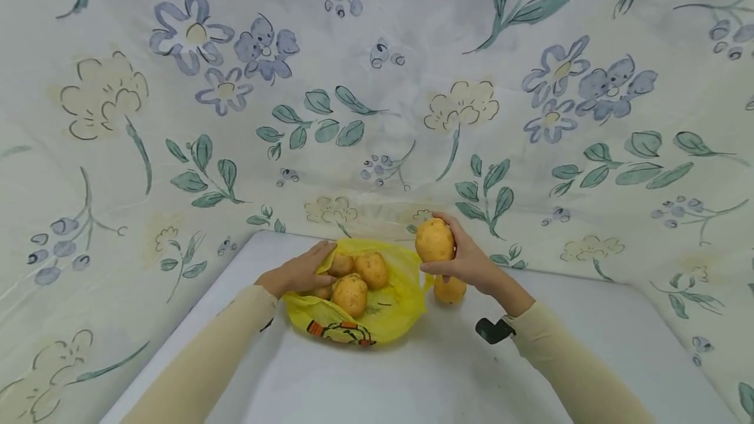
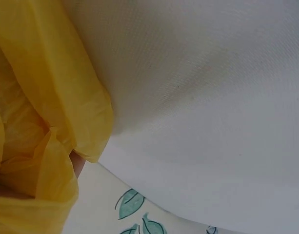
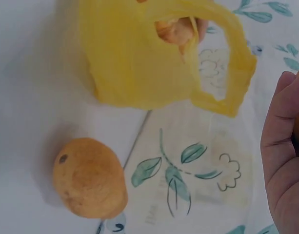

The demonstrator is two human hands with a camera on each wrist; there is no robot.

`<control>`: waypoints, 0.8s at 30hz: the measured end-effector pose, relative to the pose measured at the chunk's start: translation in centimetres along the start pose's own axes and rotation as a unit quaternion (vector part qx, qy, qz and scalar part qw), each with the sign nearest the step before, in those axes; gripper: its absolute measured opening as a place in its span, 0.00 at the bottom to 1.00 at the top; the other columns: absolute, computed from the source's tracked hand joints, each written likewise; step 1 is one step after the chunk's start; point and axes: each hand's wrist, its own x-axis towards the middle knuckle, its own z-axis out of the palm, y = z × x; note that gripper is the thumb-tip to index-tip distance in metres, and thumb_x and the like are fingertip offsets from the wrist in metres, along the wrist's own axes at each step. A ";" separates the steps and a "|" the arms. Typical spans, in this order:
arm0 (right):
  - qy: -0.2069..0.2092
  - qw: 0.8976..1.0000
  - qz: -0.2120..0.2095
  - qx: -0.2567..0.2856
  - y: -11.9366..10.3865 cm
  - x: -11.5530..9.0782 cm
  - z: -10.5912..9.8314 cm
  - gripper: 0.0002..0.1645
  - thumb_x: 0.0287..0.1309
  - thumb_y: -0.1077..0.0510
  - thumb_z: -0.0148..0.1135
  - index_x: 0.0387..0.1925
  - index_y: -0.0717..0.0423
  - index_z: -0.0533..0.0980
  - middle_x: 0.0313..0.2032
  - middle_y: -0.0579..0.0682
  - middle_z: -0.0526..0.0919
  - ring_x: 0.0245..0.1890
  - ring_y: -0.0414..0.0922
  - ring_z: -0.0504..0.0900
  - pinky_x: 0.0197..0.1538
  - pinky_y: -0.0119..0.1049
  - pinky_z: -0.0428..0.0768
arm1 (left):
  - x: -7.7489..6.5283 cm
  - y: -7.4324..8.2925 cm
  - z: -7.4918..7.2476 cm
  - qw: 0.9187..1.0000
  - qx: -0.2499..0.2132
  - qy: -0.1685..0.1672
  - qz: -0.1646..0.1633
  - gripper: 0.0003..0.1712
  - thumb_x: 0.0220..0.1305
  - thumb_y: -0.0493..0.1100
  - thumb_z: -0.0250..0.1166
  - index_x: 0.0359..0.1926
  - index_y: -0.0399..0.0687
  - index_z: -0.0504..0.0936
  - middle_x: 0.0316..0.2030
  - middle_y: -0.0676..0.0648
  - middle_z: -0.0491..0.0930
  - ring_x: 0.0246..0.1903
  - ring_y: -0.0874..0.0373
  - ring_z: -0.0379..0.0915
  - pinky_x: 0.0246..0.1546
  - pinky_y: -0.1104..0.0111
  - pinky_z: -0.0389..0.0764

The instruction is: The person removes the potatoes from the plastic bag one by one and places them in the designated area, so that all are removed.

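Note:
In the head view my right hand (image 1: 471,264) grips a potato (image 1: 434,239) raised above the table, beside the bag's right edge. Below it, a second potato (image 1: 449,291) lies on the table; the right wrist view shows this potato (image 3: 90,178) with a dark spot. A yellow plastic bag (image 1: 397,319) lies with its mouth wide, several potatoes (image 1: 350,295) inside. At the bag's left side my left hand (image 1: 302,271) holds its rim, thumb over the inside. Yellow plastic (image 2: 81,92) hides most of that hand in the left wrist view.
The white table (image 1: 412,385) runs up to a wall of flower-printed cloth (image 1: 377,103) behind and on both sides. A dark device (image 1: 495,330) sits at the right wrist. Orange and black print (image 1: 340,332) marks the bag's front.

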 end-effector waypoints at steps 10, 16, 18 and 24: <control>0.034 0.999 0.022 -0.018 1.0 -0.7 -1.8 0.61 0.49 0.58 0.76 0.76 0.37 0.47 0.61 0.63 0.66 0.38 0.52 0.77 0.29 0.38 0.82 | 0.5 -0.2 0.1 1.000 -0.007 -0.004 -0.004 0.50 0.68 0.57 0.60 0.79 0.46 0.43 0.78 0.34 0.39 0.75 0.34 0.43 0.72 0.41 0.54; 0.032 0.999 0.036 -0.017 1.4 -1.1 -2.6 0.64 0.50 0.56 0.76 0.77 0.42 0.42 0.63 0.64 0.64 0.37 0.52 0.77 0.30 0.39 0.82 | 0.2 -0.3 0.3 1.000 -0.017 -0.010 -0.007 0.50 0.68 0.56 0.59 0.79 0.46 0.43 0.78 0.35 0.38 0.76 0.34 0.42 0.72 0.40 0.53; 0.041 0.998 0.038 -0.029 1.5 -1.2 -2.9 0.64 0.50 0.56 0.76 0.77 0.44 0.43 0.63 0.64 0.64 0.37 0.52 0.77 0.30 0.39 0.82 | 0.1 -0.2 0.1 1.000 -0.020 -0.007 -0.001 0.49 0.69 0.56 0.59 0.79 0.45 0.42 0.78 0.35 0.38 0.76 0.35 0.41 0.72 0.40 0.52; 0.055 0.996 0.052 -0.042 1.8 -1.4 -3.4 0.63 0.51 0.57 0.75 0.77 0.45 0.43 0.63 0.64 0.64 0.39 0.53 0.75 0.28 0.37 0.81 | 0.1 -0.3 0.0 1.000 -0.010 -0.001 0.006 0.48 0.69 0.55 0.59 0.78 0.44 0.43 0.78 0.35 0.40 0.76 0.36 0.41 0.72 0.41 0.54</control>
